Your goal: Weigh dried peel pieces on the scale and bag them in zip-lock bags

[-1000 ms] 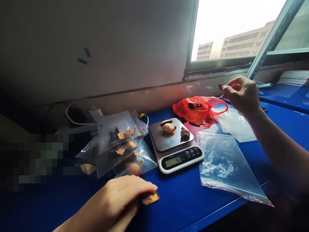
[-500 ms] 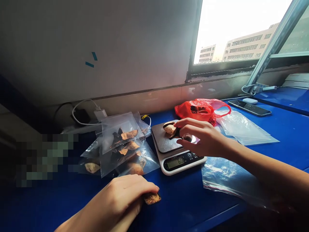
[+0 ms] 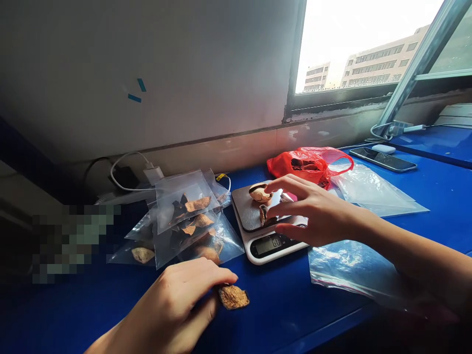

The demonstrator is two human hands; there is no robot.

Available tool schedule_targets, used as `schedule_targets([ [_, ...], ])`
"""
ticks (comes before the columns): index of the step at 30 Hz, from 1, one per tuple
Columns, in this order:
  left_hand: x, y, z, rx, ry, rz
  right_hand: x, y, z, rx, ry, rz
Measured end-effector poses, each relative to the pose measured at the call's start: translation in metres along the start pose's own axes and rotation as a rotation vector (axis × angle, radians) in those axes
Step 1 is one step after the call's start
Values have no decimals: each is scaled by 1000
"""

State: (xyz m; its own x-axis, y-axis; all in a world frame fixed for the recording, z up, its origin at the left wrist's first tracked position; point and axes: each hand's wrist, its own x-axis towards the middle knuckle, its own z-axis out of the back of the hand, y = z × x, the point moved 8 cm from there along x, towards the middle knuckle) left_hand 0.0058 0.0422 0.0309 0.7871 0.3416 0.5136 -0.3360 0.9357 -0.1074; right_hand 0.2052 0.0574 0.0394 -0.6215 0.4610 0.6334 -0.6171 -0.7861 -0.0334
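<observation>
My left hand (image 3: 184, 300) is closed, pinching a piece of dried peel (image 3: 235, 297) with a rough tan inner face and dark edge just above the blue tabletop. Over the white kitchen scale (image 3: 252, 256) my right hand (image 3: 313, 209) is open, its fingers spread and curved. The scale's metal plate bears a pale, curled peel piece (image 3: 259, 192) and a smaller dark peel piece (image 3: 263, 215) close to my right fingertips. Part of the plate and some of the buttons are hidden behind that hand. The display shows a reading that looks like 6.0.
Several clear bags of peel pieces (image 3: 184, 196) overlap left of the scale. Behind it sits a red plastic bag (image 3: 287, 167) with dark pieces inside. Flat clear bags (image 3: 342, 263) lie under my right forearm, more bags (image 3: 383, 196) farther right. A phone (image 3: 383, 159) lies near the wall.
My right fingers have opened and drawn slightly away from the dark piece, which now rests on the plate. The left hand's peel has turned, showing more of its tan face.
</observation>
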Motion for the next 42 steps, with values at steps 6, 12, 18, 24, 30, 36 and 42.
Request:
schedule_targets([
  [6,0,7,-3,-52,-14,74,1,0,-11,-108,26,27],
  [12,-5,19,4,-80,-86,197,1,-4,-5,-125,-27,-6],
  [18,-7,21,0,-80,-45,197,0,-11,5,-129,-89,-34],
  [24,-9,20,-7,-205,13,143,-1,-17,13,-117,-131,-53],
  [30,-8,14,-12,-316,64,94,-2,-24,30,-145,-167,-89],
  [36,-3,13,-14,-334,86,91,-3,-28,22,-150,-123,-113],
  [42,-4,14,-14,-313,101,103,-1,-9,-20,-232,18,0],
])
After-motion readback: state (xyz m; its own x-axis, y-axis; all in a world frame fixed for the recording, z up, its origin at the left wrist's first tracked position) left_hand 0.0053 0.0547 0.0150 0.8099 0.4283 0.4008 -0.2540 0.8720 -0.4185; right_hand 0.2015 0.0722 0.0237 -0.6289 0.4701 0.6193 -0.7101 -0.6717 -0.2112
